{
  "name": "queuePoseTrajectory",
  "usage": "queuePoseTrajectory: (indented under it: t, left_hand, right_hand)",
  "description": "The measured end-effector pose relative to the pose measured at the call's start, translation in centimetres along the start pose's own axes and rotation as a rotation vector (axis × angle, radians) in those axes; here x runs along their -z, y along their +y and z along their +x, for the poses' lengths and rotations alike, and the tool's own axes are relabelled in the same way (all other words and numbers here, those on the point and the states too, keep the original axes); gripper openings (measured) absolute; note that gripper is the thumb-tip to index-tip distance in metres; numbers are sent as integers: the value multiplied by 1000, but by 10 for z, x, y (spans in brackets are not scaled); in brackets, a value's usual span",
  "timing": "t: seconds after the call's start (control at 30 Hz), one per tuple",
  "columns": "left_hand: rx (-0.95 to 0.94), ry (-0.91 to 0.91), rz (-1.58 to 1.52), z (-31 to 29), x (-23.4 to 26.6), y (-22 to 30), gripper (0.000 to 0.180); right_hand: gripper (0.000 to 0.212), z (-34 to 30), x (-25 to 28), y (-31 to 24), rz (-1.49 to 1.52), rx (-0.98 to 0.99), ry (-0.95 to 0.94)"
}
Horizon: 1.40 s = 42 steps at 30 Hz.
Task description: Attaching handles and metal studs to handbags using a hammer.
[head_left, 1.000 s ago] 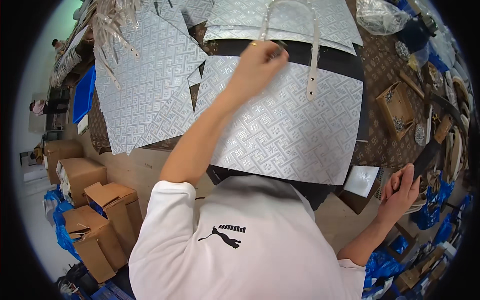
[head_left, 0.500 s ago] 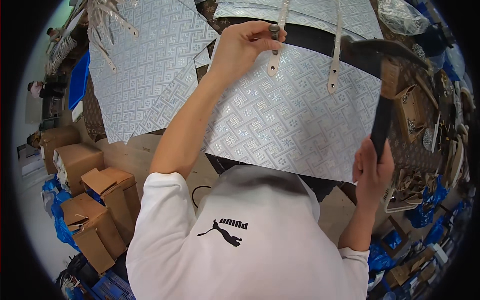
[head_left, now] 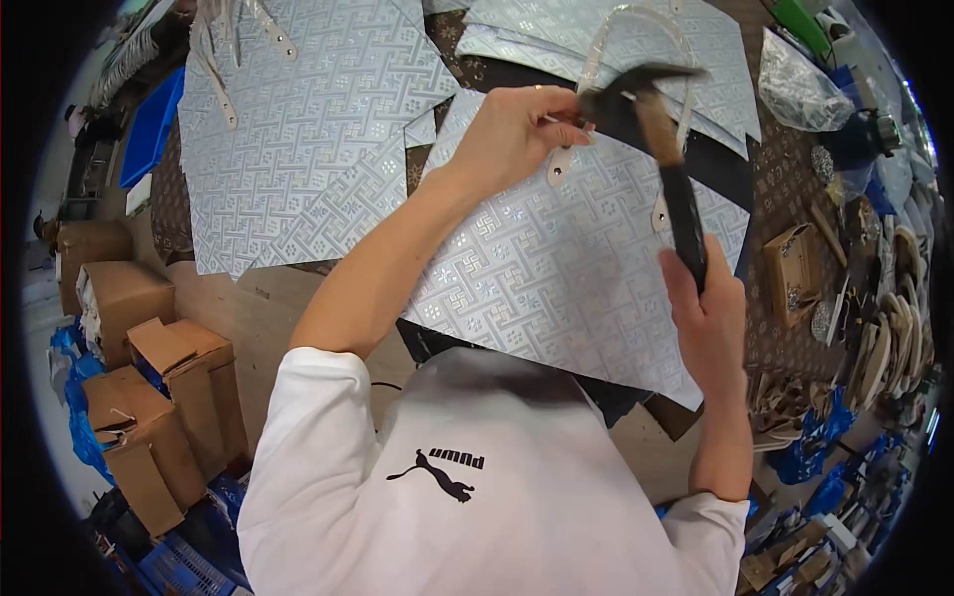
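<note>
Just above the riveted end of a pale strap (head_left: 559, 169), my left hand (head_left: 519, 134) is closed in a pinch. The short metal setting punch in its fingertips is mostly hidden by the hammer head. My right hand (head_left: 711, 313) grips the black handle of a claw hammer (head_left: 682, 204), whose dark head is at the punch's top; whether they touch I cannot tell. The strap is a clear-covered handle loop, and its other end (head_left: 660, 213) lies to the right, partly behind the hammer. Both ends lie on a silvery patterned sheet (head_left: 547, 268) in front of me.
More patterned sheets (head_left: 318, 139) are stacked at the left, with several straps (head_left: 224, 94) on them. A small box of metal bits (head_left: 792, 273) stands at the right, near a clear plastic bag (head_left: 795, 89). Cardboard boxes (head_left: 149, 447) stand on the floor at the left.
The hammer has swung left and inward, from right of the straps to over my left fingertips. My left hand still pinches the punch. The whole view has shifted a little.
</note>
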<state>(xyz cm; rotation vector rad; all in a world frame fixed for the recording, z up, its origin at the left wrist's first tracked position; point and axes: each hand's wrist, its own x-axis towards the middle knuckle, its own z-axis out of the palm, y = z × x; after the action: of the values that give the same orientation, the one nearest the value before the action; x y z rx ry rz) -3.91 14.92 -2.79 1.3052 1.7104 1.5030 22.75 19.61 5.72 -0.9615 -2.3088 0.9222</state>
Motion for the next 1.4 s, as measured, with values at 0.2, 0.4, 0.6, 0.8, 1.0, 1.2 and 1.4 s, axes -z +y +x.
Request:
queuePoseTrajectory:
  t: [0.2, 0.4, 0.6, 0.8, 1.0, 1.2, 1.4]
  left_hand:
    - [36, -34, -185, -3, 11, 7, 19]
    - [69, -79, -203, -14, 8, 6, 20]
    - [28, -84, -120, -19, 12, 2, 20]
    - [1, -101, -51, -23, 8, 2, 19]
    - [79, -179, -213, -11, 2, 7, 19]
    - [-93, -196, -281, 32, -61, 19, 19]
    - [-90, -276, -192, 43, -101, 10, 18]
  right_hand:
    - [18, -29, 19, -18, 413, -278, 115]
    - [21, -46, 24, -5, 457, -351, 85]
    - [18, -50, 43, -19, 741, -413, 293]
    - [13, -17, 0, -8, 11, 103, -61]
    - [20, -42, 35, -17, 203, -216, 58]
    - [24, -62, 57, -1, 506, -377, 377]
    - [24, -78, 59, 17, 481, -475, 389]
